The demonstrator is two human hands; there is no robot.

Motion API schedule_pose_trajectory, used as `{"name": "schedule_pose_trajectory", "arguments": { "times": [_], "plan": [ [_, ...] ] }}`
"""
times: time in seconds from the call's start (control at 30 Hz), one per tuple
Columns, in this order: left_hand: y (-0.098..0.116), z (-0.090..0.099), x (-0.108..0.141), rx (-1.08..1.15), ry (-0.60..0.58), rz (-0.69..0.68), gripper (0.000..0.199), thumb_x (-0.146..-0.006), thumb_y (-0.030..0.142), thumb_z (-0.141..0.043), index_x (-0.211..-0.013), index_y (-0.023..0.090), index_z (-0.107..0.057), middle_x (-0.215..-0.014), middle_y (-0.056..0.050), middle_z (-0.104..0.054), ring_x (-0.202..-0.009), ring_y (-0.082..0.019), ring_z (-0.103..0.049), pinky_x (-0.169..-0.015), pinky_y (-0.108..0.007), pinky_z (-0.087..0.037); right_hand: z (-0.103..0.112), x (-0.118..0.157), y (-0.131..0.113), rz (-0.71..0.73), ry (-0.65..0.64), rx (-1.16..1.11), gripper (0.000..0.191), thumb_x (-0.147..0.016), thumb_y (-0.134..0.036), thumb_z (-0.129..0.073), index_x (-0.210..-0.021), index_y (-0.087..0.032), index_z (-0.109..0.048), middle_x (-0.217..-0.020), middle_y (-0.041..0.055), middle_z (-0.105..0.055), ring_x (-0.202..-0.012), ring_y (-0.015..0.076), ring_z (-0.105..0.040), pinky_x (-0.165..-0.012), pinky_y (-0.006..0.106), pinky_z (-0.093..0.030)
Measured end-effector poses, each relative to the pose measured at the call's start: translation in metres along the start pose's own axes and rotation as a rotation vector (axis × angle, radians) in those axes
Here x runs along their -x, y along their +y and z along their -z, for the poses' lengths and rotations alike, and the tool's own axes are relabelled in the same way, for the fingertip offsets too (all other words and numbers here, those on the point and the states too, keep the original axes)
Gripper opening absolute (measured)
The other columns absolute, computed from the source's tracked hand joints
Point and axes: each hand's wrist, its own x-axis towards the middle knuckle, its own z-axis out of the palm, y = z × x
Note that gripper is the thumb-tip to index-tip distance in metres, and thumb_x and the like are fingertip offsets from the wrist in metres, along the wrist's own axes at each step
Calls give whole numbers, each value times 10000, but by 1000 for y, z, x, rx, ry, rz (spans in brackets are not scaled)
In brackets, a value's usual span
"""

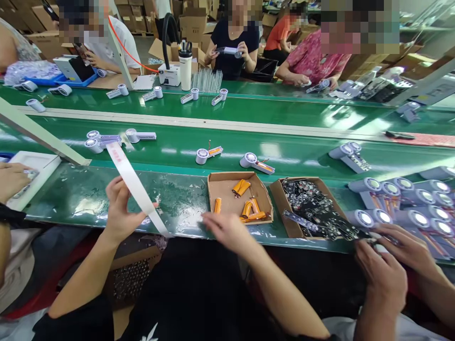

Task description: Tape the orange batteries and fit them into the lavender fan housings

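Strip (134,184), white and tape-like, slants through the left centre of the frame, apparently gripped by the left hand (121,213), its fingers curled behind and thumb against it. At bottom centre, the right hand (227,232) has its fingers drawn together, blurred; whether they hold anything, I cannot tell. Work looks partly done: two handheld fans (202,156) at mid-frame show orange cells in open handles with loose wires, while other orange cells (241,188) lie unfitted in the carton (227,182). "Speed FAN" seems readable on a fan handle (146,136) left of centre (the strip's reddish print is illegible).
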Motion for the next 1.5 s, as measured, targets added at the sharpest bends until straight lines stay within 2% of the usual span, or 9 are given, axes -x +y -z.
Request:
{"name": "schedule_pose_trajectory", "arguments": {
  "times": [0.17,0.33,0.53,0.87,0.97,1.1,1.3,1.4,1.5],
  "plan": [
    [18,-14,-3,-9,-151,-163,914,-795,185,-781,-1600,355,-382,-1333,-109,-600,-1385,-387,-439,-1156,-620,-458,49,-30,51,115,-118,448,444,-952,-28,-581,-1262,-253,-805,-1517,112,-645,-1356,333,-589,-1154,496,-484],
    [31,-42,13,-61,-360,-178,727,-783,158,-718,-1491,242,-578,-1277,-142,-674,-1303,-384,-460,-1118,-564,-462,55,-32,76,14,-79,86,225,-929,-152,-705,-1130,-199,-795,-1322,137,-753,-1295,307,-658,-1176,497,-489],
    [43,-41,24,-131,-391,-231,697,-773,93,-708,-1448,260,-667,-1276,-106,-719,-1243,-351,-497,-1077,-473,-483,46,-1,42,-236,440,-720,510,-841,-521,-814,-1219,-186,-744,-1139,86,-816,-1099,308,-770,-1012,466,-625],
    [75,-16,1,-303,-330,-422,615,-919,69,-651,-1474,336,-653,-1298,-23,-745,-1034,-286,-505,-1265,-578,-305,42,-4,8,-191,139,-896,451,-747,-442,-919,-1099,-179,-819,-1078,76,-831,-1024,295,-786,-934,418,-660],
    [89,-22,6,-324,-180,-363,479,-968,310,-709,-1445,281,-678,-1182,-71,-759,-1019,-304,-476,-1219,-645,-263,22,-10,-10,-200,466,-1166,493,-624,-417,-1004,-1012,-185,-809,-997,75,-837,-962,281,-806,-896,413,-680],
    [116,-42,40,-193,-61,-218,721,-886,688,-735,-1362,147,-729,-970,-146,-701,-978,-313,-460,-1009,-544,-381,-6,-19,-27,-155,987,-1435,473,-627,-438,-1024,-952,-211,-767,-938,49,-838,-909,222,-817,-870,339,-679],
    [64,-30,78,-189,-445,-67,710,-805,500,-870,-1425,210,-681,-1157,-153,-702,-1100,-352,-501,-1017,-539,-397,43,-4,20,-6,1242,-1205,421,-726,-432,-974,-1022,-217,-765,-1078,52,-832,-941,180,-807,-838,273,-668],
    [24,-18,66,-105,-626,66,784,-797,480,-883,-1496,254,-609,-1403,-152,-631,-1309,-401,-464,-1116,-575,-396,31,9,25,-24,955,-899,420,-795,-345,-922,-1167,-222,-771,-1062,61,-837,-916,212,-815,-822,319,-684],
    [31,-14,47,173,-487,71,544,-958,458,-747,-1453,271,-621,-1394,-116,-639,-1340,-332,-498,-1163,-518,-414,-9,16,11,85,621,-523,368,-892,-274,-822,-1256,-264,-771,-1066,59,-841,-886,223,-823,-844,330,-684]
  ]
}}
